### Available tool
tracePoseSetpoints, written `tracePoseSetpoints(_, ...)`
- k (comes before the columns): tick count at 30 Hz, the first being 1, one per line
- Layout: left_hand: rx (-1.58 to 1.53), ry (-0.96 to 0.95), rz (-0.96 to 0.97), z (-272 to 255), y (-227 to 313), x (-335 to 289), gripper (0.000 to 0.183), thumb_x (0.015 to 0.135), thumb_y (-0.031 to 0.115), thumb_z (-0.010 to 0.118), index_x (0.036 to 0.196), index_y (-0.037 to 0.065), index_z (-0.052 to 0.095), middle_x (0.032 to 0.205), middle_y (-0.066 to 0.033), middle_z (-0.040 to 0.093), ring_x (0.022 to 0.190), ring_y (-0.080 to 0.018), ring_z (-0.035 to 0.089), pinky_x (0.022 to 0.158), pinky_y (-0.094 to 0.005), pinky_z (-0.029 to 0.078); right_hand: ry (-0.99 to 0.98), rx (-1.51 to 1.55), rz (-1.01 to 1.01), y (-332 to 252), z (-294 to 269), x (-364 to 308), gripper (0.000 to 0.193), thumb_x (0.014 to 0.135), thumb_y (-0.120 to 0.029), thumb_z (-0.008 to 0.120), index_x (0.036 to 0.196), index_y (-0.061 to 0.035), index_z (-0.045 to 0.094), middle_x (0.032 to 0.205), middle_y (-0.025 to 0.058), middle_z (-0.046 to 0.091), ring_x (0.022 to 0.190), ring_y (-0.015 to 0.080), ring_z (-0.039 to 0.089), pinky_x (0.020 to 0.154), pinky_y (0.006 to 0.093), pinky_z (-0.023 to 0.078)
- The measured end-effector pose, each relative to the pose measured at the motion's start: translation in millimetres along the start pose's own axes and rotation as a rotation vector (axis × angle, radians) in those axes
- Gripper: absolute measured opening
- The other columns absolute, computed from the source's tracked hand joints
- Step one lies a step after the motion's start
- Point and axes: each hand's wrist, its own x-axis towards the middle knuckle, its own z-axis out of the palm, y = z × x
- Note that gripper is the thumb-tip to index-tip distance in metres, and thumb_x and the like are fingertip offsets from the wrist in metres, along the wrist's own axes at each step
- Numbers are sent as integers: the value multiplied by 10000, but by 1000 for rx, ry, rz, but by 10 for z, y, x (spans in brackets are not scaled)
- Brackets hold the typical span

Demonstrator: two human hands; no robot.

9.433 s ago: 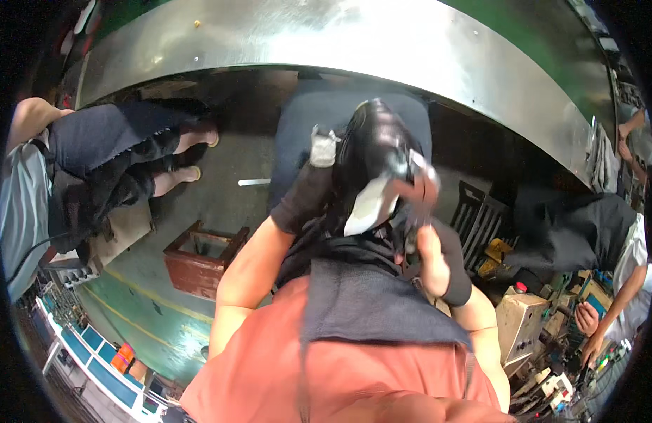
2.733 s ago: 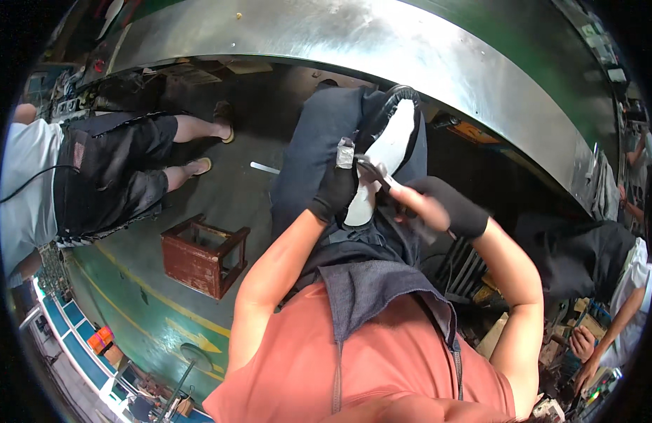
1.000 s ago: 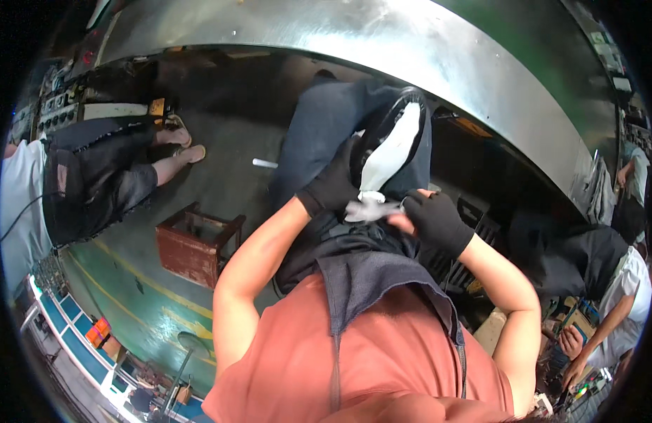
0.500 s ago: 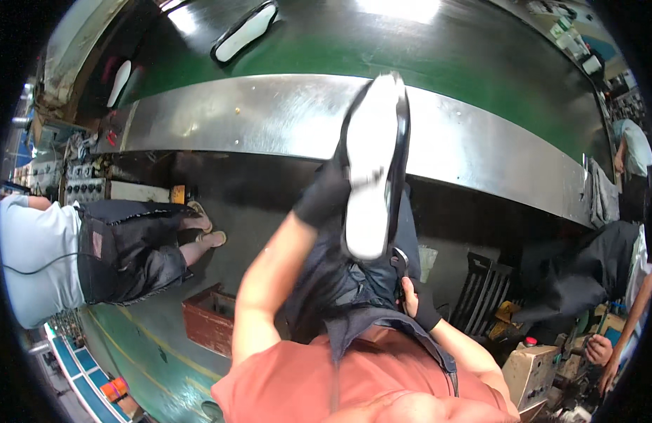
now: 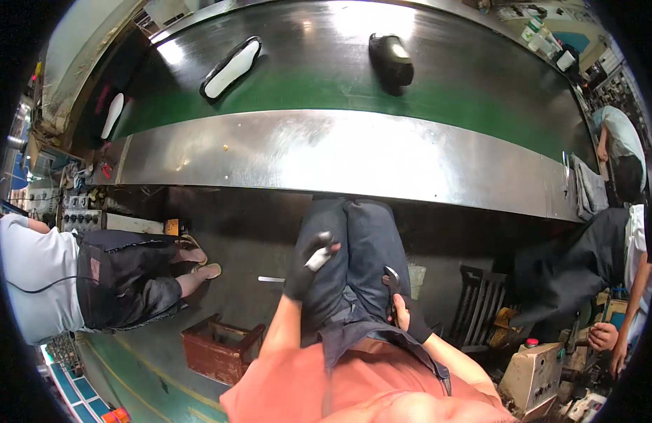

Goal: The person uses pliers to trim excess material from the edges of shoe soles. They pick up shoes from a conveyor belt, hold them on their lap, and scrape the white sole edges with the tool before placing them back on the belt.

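Note:
My left hand (image 5: 310,268), in a dark glove with white on the fingers, hangs over my left thigh. Its fingers are loosely bent and apart, and I make out nothing held; the hand is slightly blurred. My right hand (image 5: 403,312), also in a dark glove, rests at my right thigh, closed around a dark tool (image 5: 391,278) with a curved shiny end; its exact kind is unclear. Beyond the metal ledge, a black shoe (image 5: 391,62) sits on the dark green belt (image 5: 305,77). Left of it lies a black shoe upper with a white bottom (image 5: 232,69).
The metal ledge (image 5: 269,151) runs across in front of me. Another white sole-shaped piece (image 5: 113,115) lies far left. A seated person (image 5: 40,271) is at the left, other people at the right. A brown wooden box (image 5: 216,347) stands on the floor; a grey machine box (image 5: 533,377) is lower right.
The black shoe with the white bottom has left my left hand; a black shoe now sits on the belt. My left hand has drawn back over my thigh. My right hand keeps the tool.

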Motion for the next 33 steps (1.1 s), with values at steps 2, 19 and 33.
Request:
tracePoseSetpoints(2, -263, 78, 1, -101, -63, -188, 469, 899, 277, 630, 1278, 27, 512, 1179, -127, 595, 999, -259, 637, 901, -373, 498, -5, 9, -2, -65, -15, 29, 634, 991, -552, 307, 675, -72, 574, 567, 14, 524, 531, 116, 504, 529, 276, 422)
tracePoseSetpoints(19, 433, -19, 101, -151, 697, 889, 309, 866, 98, 670, 1143, -24, 606, 1046, -74, 663, 902, -126, 626, 836, -278, 504, 36, 122, 155, -260, 63, 589, 547, 977, -530, 389, 922, -41, 628, 661, 32, 576, 500, 114, 564, 506, 260, 464)
tracePoseSetpoints(33, 1381, 816, 433, -2524, 2282, 4232, 771, 694, 533, 733, 1212, -10, 553, 1166, -244, 593, 1099, -394, 566, 937, -442, 454, 5, -286, 174, -723, -147, 1434, 766, 940, -631, 333, 1154, 64, 575, 1114, 282, 585, 1030, 333, 579, 908, 381, 436)
